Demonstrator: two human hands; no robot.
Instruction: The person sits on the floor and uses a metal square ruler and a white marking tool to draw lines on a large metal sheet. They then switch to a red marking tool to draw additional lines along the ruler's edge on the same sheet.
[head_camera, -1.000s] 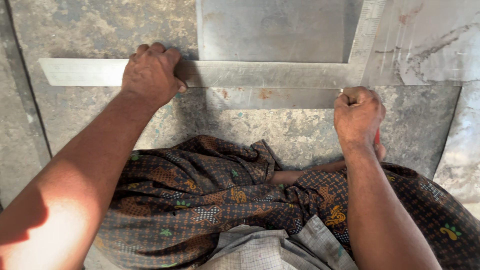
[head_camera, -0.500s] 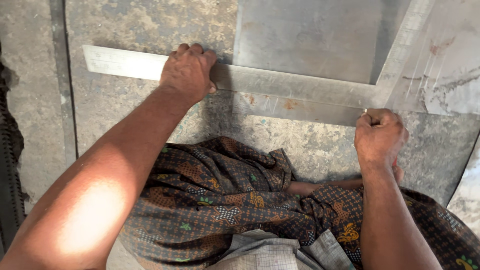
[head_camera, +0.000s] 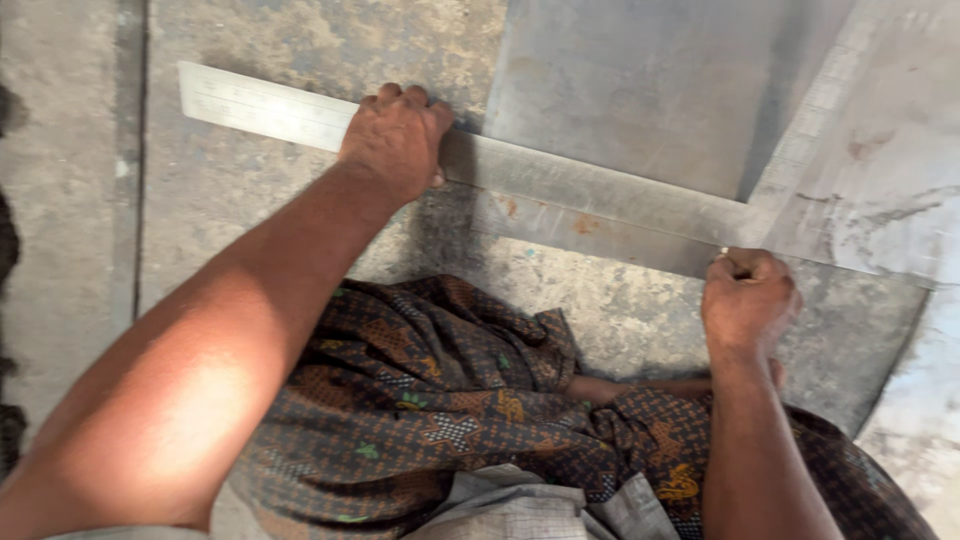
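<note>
Rough grey concrete floor (head_camera: 250, 190) carries a flat grey sheet-metal panel (head_camera: 630, 90) at 12–1 o'clock, w/ a long steel straightedge ruler (head_camera: 260, 108) laid across its near edge from 10 to 3, and brown patterned cloth (head_camera: 440, 400) at 6.

1. A single head-worn view looks steeply down from above the person's own body.
2. It faces forward over the patterned cloth (head_camera: 440, 410) on the lap toward the concrete floor (head_camera: 250, 190).
3. It sits close: both forearms fill the lower frame, reaching the metal straightedge (head_camera: 560, 185).
4. No second view shares the scene.
</note>
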